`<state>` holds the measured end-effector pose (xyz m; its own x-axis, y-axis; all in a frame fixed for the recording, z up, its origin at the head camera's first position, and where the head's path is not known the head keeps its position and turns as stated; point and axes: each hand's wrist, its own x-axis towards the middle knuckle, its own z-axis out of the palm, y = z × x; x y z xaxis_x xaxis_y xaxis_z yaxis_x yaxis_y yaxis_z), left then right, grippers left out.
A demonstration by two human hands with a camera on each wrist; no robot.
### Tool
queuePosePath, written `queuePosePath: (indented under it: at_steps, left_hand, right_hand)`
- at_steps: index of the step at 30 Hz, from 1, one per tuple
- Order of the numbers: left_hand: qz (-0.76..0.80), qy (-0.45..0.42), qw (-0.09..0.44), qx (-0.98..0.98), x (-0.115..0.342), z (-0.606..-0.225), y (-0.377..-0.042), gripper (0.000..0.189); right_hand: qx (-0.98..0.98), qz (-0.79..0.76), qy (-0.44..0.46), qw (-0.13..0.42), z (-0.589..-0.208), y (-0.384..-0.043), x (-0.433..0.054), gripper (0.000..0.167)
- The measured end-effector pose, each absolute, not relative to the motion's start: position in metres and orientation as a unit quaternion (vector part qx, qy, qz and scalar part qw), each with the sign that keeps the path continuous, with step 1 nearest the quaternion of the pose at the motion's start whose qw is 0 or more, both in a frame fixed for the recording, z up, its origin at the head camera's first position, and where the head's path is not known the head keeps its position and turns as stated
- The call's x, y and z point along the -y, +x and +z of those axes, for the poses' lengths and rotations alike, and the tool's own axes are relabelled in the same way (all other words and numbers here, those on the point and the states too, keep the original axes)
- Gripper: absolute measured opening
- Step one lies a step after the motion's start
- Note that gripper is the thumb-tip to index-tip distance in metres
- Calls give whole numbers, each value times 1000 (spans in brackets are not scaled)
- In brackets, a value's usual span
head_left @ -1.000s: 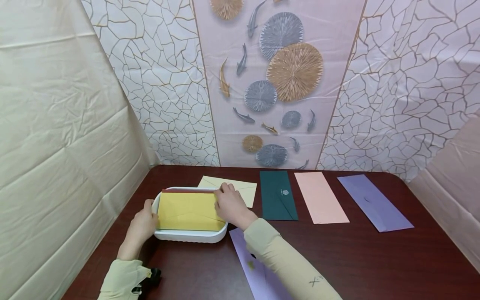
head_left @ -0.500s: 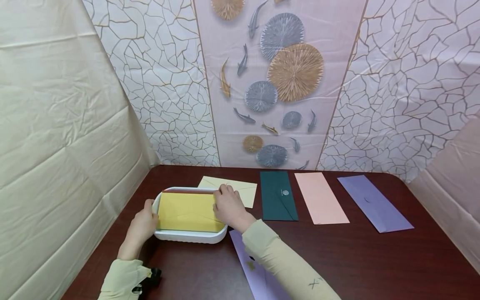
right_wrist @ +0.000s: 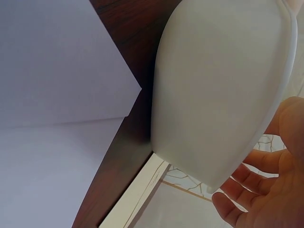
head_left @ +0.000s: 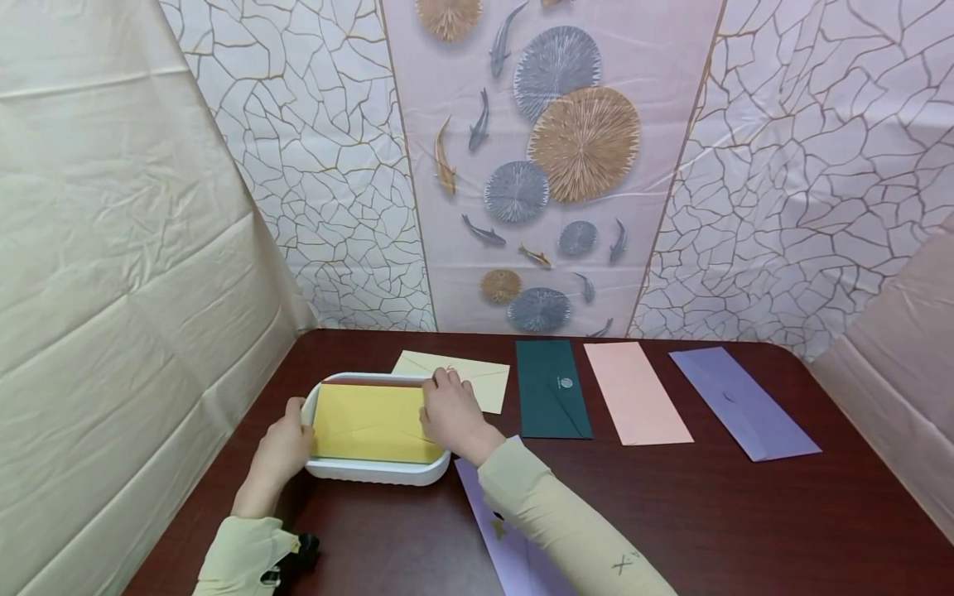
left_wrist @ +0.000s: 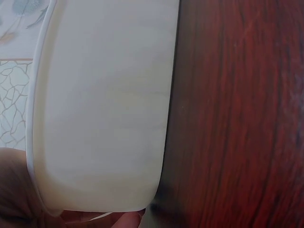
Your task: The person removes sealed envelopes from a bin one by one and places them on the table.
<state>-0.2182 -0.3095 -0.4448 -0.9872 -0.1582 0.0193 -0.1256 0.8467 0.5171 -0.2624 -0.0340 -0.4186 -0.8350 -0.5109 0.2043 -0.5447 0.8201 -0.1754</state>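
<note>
A white tray [head_left: 376,472] stands at the left of the table, with a yellow envelope [head_left: 373,414] lying in it. A thin reddish strip shows behind the envelope's far edge. My left hand [head_left: 281,443] grips the tray's left end at the rim; in the left wrist view the tray's outer wall hides most of that hand. At the other end, my right hand [head_left: 457,414] holds the yellow envelope's right edge with bent fingers. In the right wrist view its fingers [right_wrist: 251,180] reach past the rim, their tips partly hidden behind the tray.
Behind the tray lies a cream envelope [head_left: 477,377]. To the right are a dark green envelope [head_left: 551,397], a pink one [head_left: 639,393] and a purple one [head_left: 745,403]. A lilac envelope [head_left: 484,505] lies partly under the right forearm. Patterned cloth [head_left: 358,207] hangs behind the table.
The right hand has shifted slightly left along the envelope. The yellow envelope sits slightly lower in the tray, and the red strip behind it looks duller. My left hand keeps its place.
</note>
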Motion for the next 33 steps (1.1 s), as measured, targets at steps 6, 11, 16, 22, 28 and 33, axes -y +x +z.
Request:
queuePosePath:
  at_steps: [6, 11, 16, 22, 28, 33]
  left_hand:
    - [-263, 69, 37, 962, 310, -446, -218, 44]
    - [-263, 66, 38, 962, 310, -447, -217, 43]
    - [-256, 58, 52, 964, 310, -448, -217, 42]
    - [-254, 61, 46, 964, 310, -447, -218, 44]
    - [-254, 69, 33, 964, 310, -446, -218, 45]
    - [-254, 63, 42, 964, 310, -447, -218, 44]
  right_hand:
    - [951, 110, 279, 74, -417, -261, 34, 35]
    - [950, 106, 283, 83, -418, -260, 35, 35]
    - [945, 105, 291, 107, -418, -257, 35, 30]
    - [941, 104, 297, 128, -413, -255, 34, 26]
    - [936, 114, 302, 139, -407, -251, 34, 20]
    - [929, 163, 303, 135, -400, -250, 33, 18]
